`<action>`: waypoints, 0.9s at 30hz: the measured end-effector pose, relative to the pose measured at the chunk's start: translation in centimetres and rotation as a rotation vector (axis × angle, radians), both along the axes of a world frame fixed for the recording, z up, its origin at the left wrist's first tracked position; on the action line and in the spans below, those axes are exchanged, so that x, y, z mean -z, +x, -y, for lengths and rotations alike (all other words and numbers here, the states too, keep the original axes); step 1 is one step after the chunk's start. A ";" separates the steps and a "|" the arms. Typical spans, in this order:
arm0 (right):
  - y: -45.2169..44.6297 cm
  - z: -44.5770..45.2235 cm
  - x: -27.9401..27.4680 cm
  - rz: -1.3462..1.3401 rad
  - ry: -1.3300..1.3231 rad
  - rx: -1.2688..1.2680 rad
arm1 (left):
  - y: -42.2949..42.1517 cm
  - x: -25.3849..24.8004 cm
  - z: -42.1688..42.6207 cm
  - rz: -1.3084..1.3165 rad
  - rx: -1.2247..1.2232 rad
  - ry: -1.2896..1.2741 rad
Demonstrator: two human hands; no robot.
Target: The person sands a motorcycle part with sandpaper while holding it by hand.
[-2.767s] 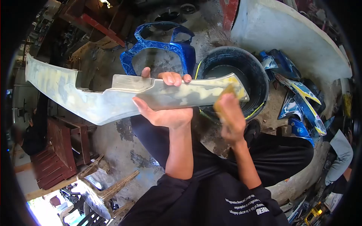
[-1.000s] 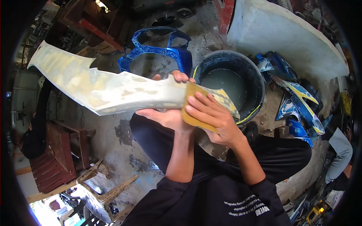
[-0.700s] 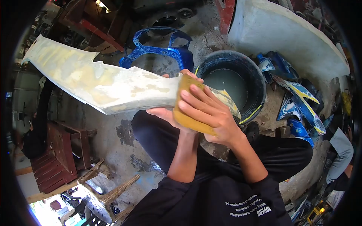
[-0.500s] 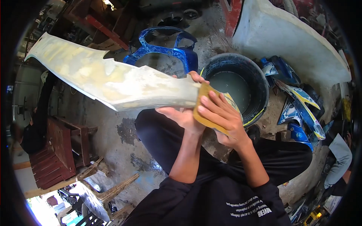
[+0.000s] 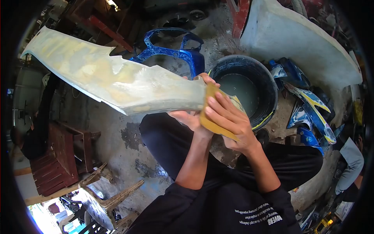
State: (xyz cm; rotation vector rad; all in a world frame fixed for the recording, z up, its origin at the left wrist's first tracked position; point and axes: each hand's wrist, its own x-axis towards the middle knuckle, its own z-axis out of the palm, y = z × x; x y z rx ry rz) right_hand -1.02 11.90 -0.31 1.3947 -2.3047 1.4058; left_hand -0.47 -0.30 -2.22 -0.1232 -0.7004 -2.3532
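Observation:
A long fairing panel point(image 5: 132, 84), whitish with yellow filler patches and worn paint, stretches from the upper left to my hands. My left hand point(image 5: 193, 121) grips its narrow end from underneath, thumb on the near side and fingertips showing at the far edge. A tan sheet of sandpaper point(image 5: 209, 102) lies bent over that end. My right hand point(image 5: 232, 121) is closed on the sandpaper, its fingers pressing the sheet onto the panel. A patch with yellow and blue stripes shows just beyond the right fingers.
Beyond my hands stands a black tub point(image 5: 269, 102) of cloudy water. Blue motorcycle panels point(image 5: 311, 109) lie right of it, and a blue frame-shaped part point(image 5: 194, 58) behind. A wooden bench point(image 5: 58, 156) is at left. Another person's sleeve point(image 5: 350, 163) shows at right.
The panel's far end has swung slightly up and left, while the near part shifted a little right. Both hands keep their hold, and the sandpaper's angle has changed slightly.

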 end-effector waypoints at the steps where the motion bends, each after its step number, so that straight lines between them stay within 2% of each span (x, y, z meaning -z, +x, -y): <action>1: -0.3 1.3 -1.5 -0.017 -0.069 -0.034 | -0.2 0.0 -0.1 -0.028 0.026 0.030; 3: -0.9 3.2 -3.8 -0.042 -0.144 -0.063 | -0.3 -0.5 -0.1 -0.063 0.059 0.054; 4: -1.4 3.9 -4.7 -0.052 -0.148 -0.121 | -0.1 -1.3 0.1 0.150 0.054 -0.069; 6: -1.4 4.3 -5.9 -0.018 -0.190 -0.203 | 0.0 -1.6 0.4 0.364 0.037 -0.191; 9: -0.8 2.2 -2.9 0.035 -0.149 -0.139 | -0.7 0.2 0.4 -0.198 0.127 0.052; 15: 0.0 -2.4 2.1 0.133 -0.113 -0.005 | -0.1 -1.8 -0.9 0.047 -0.018 0.089; 17: 0.3 -3.1 3.0 0.138 -0.116 0.013 | -0.2 -2.2 -0.9 0.145 -0.127 -0.140; 20: 1.1 -4.2 5.2 0.153 -0.097 0.002 | 0.0 -2.3 -0.4 0.031 -0.143 -0.020; 22: 1.7 -5.0 7.0 0.386 -0.116 0.144 | 0.3 -2.2 0.2 -0.028 -0.126 0.011; 24: 1.8 -5.3 8.9 0.453 -0.149 0.204 | 0.5 -2.8 0.3 -0.115 -0.112 0.105; 27: 2.0 -4.9 9.0 0.507 -0.169 0.285 | 1.0 -2.6 0.4 -0.024 -0.141 -0.045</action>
